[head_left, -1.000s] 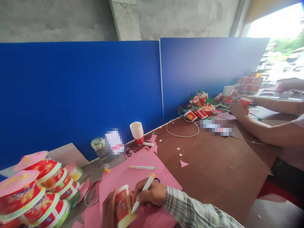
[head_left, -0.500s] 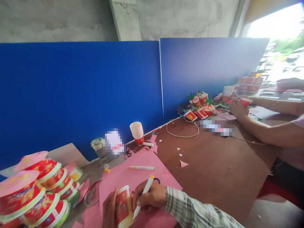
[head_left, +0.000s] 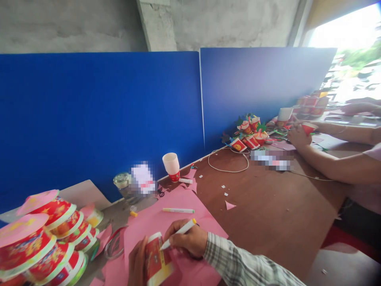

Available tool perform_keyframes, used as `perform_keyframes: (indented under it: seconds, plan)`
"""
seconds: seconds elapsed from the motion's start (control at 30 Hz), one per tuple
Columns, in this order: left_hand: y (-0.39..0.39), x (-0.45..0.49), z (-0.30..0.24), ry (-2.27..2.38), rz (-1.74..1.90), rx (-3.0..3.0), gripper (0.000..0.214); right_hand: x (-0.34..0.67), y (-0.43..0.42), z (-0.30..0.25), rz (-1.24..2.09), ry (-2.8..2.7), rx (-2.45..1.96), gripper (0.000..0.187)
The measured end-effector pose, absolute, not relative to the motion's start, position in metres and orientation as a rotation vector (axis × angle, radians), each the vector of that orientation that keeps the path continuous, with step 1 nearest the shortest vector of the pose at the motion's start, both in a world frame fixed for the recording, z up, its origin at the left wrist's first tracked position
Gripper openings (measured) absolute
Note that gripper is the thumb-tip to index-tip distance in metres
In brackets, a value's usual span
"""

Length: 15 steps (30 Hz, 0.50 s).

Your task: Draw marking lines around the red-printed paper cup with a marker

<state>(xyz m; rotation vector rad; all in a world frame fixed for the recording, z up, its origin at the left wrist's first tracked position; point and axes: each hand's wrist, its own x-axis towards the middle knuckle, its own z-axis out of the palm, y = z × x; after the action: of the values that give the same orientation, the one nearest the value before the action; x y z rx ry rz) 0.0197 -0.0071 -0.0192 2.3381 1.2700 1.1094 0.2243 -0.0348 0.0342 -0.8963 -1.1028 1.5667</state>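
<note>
My right hand (head_left: 189, 240) grips a white marker (head_left: 180, 233) with a yellow end, its tip at the upper side of a red and white paper cup (head_left: 157, 262). The cup lies tilted over a sheet of pink paper (head_left: 143, 224), with a yellow patch along its side. My left hand (head_left: 137, 262) is wrapped against the cup's left side and steadies it; part of that hand is cut off by the lower edge. A second marker (head_left: 178, 210) with a green end lies on the pink sheet just beyond my hands.
Stacked decorated red cups (head_left: 32, 246) stand at left. Behind the sheet are a glass jar (head_left: 121, 180), white cups (head_left: 171, 163) and scissors (head_left: 161, 194). Paper scraps (head_left: 229, 205) dot the brown table (head_left: 262, 210). At right, another person's hands (head_left: 299, 135) hold a red cup (head_left: 308, 128).
My right hand has shifted the marker tip from the cup's lower edge up to its upper part, and the marker leans flatter. My left hand stays on the cup.
</note>
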Motion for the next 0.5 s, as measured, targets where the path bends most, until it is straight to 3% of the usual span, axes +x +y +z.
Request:
perform_keyframes:
  seconds: [0.23,0.5]
  plan:
    - [-0.0087,0.0205,-0.0173,1.292,1.149,2.282,0.075,0.2223,-0.0317,0.0291,1.531,-1.008,-0.967,0.014]
    - [-0.01,0.0216,-0.0158,1.288,1.099,2.284,0.082,0.2226,-0.0319,0.0307,1.538,-0.998,-0.935,0.013]
